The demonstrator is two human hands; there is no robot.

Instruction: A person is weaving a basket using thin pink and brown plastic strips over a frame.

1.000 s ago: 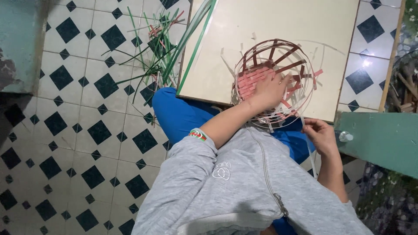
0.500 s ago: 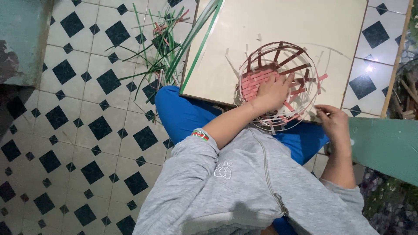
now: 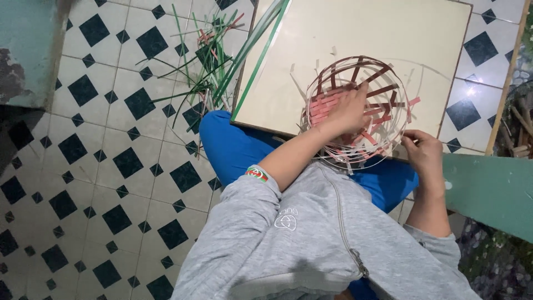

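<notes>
Basket (image 3: 361, 108) unmoved; right hand (image 3: 425, 153) now grips its rim.

Under you: white tiled floor with black diamond insets (image 3: 100, 166). A loose heap of thin green and reddish strips (image 3: 205, 61) lies on it, just off the left edge of the pale square board (image 3: 355, 28). Long green strips (image 3: 258, 53) slant over that board's near-left corner. A teal painted wall, chipped (image 3: 28, 50), stands at upper left. A teal flat panel (image 3: 491, 191) sits past the board's near-right corner.
</notes>
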